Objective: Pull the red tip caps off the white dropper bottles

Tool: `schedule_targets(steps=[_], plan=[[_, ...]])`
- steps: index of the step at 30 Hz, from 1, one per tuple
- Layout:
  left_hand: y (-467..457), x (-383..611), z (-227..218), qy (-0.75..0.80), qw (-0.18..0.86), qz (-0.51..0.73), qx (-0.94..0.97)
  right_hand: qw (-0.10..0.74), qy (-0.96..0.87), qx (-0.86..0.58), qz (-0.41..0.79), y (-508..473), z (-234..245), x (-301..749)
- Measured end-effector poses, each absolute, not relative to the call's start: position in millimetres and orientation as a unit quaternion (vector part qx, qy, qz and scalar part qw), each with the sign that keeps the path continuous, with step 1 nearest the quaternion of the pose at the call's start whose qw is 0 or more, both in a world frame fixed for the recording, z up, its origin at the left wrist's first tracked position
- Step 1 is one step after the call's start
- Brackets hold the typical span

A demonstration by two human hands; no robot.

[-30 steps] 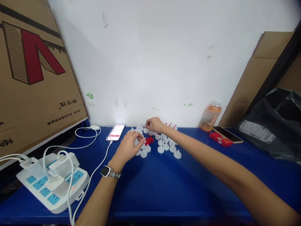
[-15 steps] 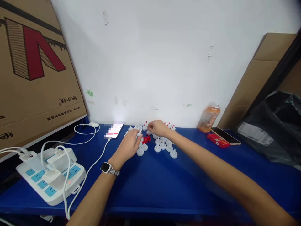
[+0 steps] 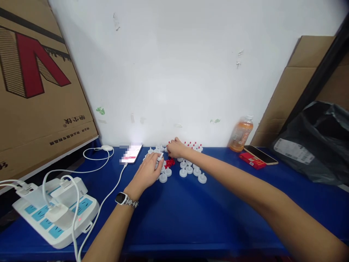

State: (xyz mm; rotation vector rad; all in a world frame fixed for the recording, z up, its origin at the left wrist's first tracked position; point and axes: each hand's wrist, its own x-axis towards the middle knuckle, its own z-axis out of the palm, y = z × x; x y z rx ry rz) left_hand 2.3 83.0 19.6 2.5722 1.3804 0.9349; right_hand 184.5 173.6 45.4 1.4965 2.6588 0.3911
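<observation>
Resting near the worktop's [image 3: 212, 218] far edge, white caps [image 3: 183, 173] are set either side of red pieces [image 3: 169, 163], probably for easy reach. A spouted cap [image 3: 160, 157] is pinched, tilted, between the left hand's [image 3: 144, 173] thumb and fingers; the right hand's [image 3: 176, 148] fingers are drawn together, any grip hidden.

right hand [image 3: 176, 148] shifted slightly left, now right at red-tipped white cap [image 3: 166, 149].
</observation>
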Motion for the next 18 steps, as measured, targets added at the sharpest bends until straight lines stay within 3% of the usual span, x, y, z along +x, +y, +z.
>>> schedule_targets(steps=[3,7,11,14,18], plan=[[83.8,1.4,18.1,0.443,0.040,0.311,0.840,-0.068,0.866,0.488,0.086,165.3,47.3,185.9],[83.7,4.0,16.1,0.425,0.049,0.319,0.846,-0.315,0.809,0.483,-0.116,142.8,44.9,192.6],[79.4,11.5,16.0,0.416,0.051,0.313,0.852,-0.504,0.691,0.438,-0.278,118.1,32.1,198.8],[74.6,17.5,16.9,0.407,0.037,0.311,0.858,-0.586,0.606,0.415,-0.342,103.6,20.4,196.4],[70.2,21.4,18.9,0.410,0.033,0.302,0.860,-0.625,0.561,0.396,-0.371,91.7,10.5,186.1]])
